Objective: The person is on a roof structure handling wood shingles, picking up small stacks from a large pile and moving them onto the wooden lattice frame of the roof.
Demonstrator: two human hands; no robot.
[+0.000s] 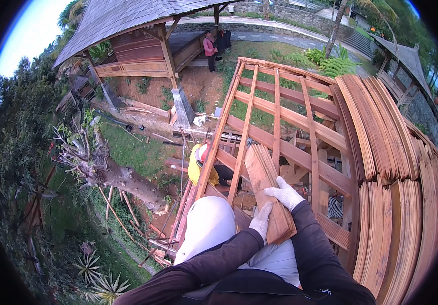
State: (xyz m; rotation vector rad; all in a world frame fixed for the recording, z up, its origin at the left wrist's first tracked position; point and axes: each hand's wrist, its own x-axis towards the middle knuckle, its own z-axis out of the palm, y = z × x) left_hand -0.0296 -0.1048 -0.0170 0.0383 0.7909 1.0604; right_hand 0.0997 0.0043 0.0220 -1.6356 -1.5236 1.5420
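I look down from a wooden roof frame (259,101) high above the ground. Both my gloved hands hold a stack of wooden shingles (264,183) tilted across my lap. My left hand (262,221) grips the stack's near lower edge. My right hand (285,193) lies over its right side. My knee in pale trousers (208,223) rests against a rafter. Laid shingle rows (391,168) cover the roof to my right.
Below the open battens, a person in a yellow shirt and helmet (198,160) stands under the frame. Another person in pink (209,48) stands by a wooden pavilion (137,46). A cut tree trunk (112,175), scrap timber and grass lie on the ground at left.
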